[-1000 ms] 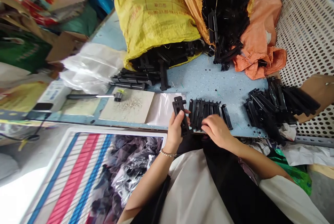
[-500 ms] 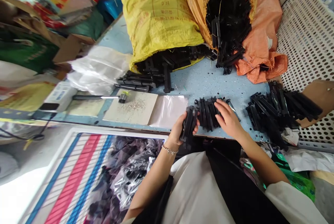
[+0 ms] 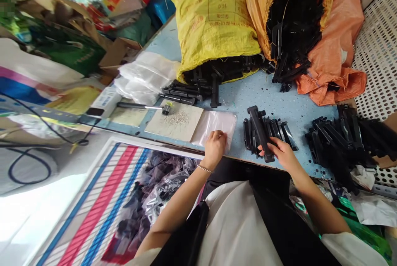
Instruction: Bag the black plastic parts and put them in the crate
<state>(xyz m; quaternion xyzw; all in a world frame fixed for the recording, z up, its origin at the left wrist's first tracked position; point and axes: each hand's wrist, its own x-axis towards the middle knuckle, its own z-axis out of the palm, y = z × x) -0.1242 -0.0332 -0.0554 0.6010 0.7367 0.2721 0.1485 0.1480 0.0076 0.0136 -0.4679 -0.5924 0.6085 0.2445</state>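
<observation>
My right hand (image 3: 283,153) grips the lower end of long black plastic parts (image 3: 259,131), tilted above the table. A row of similar black parts (image 3: 281,129) lies just beneath and beside them. My left hand (image 3: 215,147) is on the stack of clear plastic bags (image 3: 221,120), its fingers curled and pinching at the near edge; the fingertips are partly hidden. Left of the stack is a beige board (image 3: 189,127) with small crumbs on it. A hammer (image 3: 145,106) rests with its head on that board.
Behind, a yellow woven sack (image 3: 217,14) and an orange sack (image 3: 259,5) spill black parts onto the blue table (image 3: 245,88). To the right are another pile of black parts (image 3: 338,138) and a perforated white basket (image 3: 376,43). A striped bag-lined crate (image 3: 108,187) stands below the left edge.
The black parts have passed from my left hand to my right hand. My left hand has moved left onto the plastic bags. The view has swung slightly left.
</observation>
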